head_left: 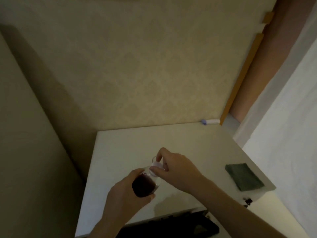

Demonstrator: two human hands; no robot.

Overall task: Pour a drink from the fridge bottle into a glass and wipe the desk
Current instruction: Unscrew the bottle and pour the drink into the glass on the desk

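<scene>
1. Head view: a bottle point(145, 185) of dark drink is held over the desk point(120, 152), wrapped in the grip of the left hand point(125, 194); its white cap point(157, 166) is pinched by the fingertips of the right hand point(176, 167).
2. The step is judged to be cap work; whether it is being loosened or tightened cannot be told.
3. A glass rim seems visible behind the cap, too blurred to confirm.
4. A green cloth point(244, 176) lies well apart, untouched; wiping is not yet done.

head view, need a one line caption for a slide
Left hand grips a clear plastic bottle of dark red drink over a pale desk while right hand holds its white cap; folded green cloth lies nearby.
</scene>
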